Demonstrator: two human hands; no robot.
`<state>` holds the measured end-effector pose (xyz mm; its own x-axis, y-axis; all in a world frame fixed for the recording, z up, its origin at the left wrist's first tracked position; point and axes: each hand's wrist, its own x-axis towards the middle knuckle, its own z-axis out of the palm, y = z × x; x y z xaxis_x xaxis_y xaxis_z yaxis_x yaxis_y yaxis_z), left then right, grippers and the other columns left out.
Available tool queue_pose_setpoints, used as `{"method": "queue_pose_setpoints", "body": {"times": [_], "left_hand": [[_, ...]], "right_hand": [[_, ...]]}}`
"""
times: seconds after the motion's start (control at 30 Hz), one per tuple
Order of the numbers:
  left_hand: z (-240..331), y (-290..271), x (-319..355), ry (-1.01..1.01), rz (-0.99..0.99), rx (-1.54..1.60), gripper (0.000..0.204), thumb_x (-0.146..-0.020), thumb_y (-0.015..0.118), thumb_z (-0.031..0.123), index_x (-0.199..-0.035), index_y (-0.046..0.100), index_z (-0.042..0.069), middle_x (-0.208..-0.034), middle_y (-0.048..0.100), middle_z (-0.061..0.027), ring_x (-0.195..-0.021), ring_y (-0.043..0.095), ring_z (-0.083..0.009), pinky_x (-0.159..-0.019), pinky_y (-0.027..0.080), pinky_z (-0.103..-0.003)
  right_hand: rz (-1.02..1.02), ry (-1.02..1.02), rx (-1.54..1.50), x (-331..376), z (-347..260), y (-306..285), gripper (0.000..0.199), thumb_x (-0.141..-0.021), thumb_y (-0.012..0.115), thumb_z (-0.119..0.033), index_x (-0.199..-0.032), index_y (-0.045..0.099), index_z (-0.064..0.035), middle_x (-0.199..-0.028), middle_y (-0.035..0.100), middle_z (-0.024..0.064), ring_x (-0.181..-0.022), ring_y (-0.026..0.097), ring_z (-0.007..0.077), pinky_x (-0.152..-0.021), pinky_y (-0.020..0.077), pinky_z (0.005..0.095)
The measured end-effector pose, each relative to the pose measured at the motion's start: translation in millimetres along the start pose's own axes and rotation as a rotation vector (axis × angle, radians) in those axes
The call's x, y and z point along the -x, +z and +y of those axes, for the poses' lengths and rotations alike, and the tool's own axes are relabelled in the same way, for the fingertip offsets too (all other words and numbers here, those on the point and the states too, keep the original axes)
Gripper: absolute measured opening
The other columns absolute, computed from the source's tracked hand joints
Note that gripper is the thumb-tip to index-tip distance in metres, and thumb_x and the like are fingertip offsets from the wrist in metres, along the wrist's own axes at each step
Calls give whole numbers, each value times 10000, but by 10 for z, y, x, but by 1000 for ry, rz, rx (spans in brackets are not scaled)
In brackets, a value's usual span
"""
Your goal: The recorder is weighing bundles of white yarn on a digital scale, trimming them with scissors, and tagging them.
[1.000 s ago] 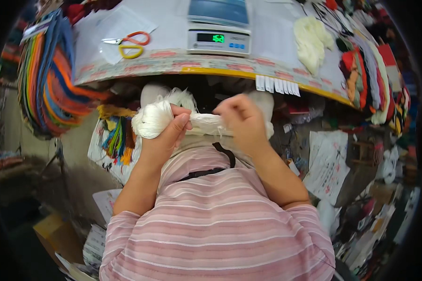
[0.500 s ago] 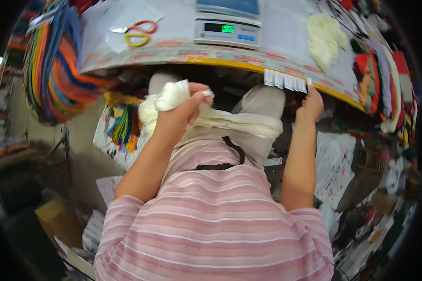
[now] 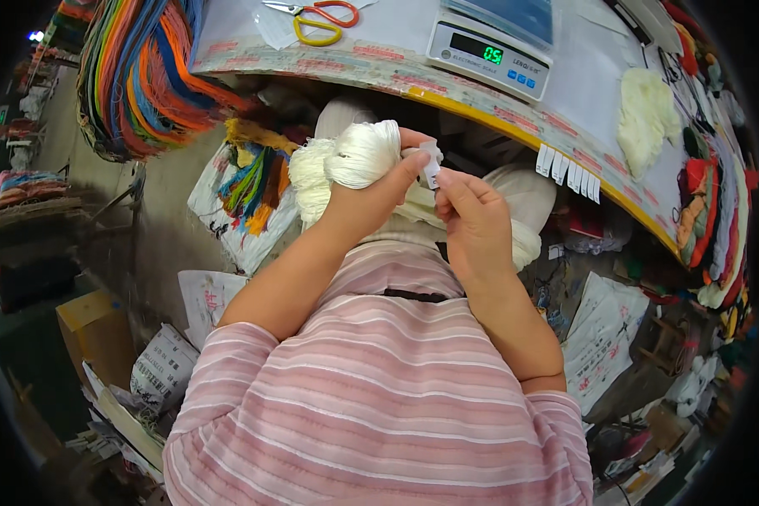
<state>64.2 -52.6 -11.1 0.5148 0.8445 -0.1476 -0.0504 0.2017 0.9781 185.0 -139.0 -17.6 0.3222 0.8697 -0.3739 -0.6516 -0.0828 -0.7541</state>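
My left hand is closed around a glossy white skein of yarn, whose looped end bulges out on the left of the fist. A small white label stands at the skein's other end, by the left thumb. The fingers of my right hand pinch the lower edge of this label. More cream yarn lies across my lap, under and behind the left hand. Along the table's yellow edge hang several similar white labels, to the right of both hands.
On the table are red-and-yellow-handled scissors, a lit digital scale and a cream yarn skein. Multicoloured hanks hang at the left; more coloured yarn hangs at the right. A cardboard box stands on the floor.
My right hand has come away from the row of labels to my left hand, bringing a label to the skein. The view has shifted, so the table appears farther right and tilted.
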Motion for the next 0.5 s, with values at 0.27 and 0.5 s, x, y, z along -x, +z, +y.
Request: {"method": "queue_pose_setpoints", "body": {"times": [0.27,0.5], "left_hand": [[51,-195,41,96,-139,-168,160,-886,609,123,-1020,627,38,-763,609,4,-540,464,-28,-453,383,-185],[227,-173,98,117,-199,-202,318,-854,637,65,-1156,537,46,-739,573,16,-580,491,-38,-486,403,-186]], "right_hand": [[-55,-582,757,-71,-78,-76,339,-910,559,-179,-1191,527,7,-1056,564,84,-936,499,134,-841,402,267],[-421,-535,731,-141,-145,-26,467,-925,524,-115,-1342,353,6,-732,527,36,-624,456,97,-631,393,217]]}}
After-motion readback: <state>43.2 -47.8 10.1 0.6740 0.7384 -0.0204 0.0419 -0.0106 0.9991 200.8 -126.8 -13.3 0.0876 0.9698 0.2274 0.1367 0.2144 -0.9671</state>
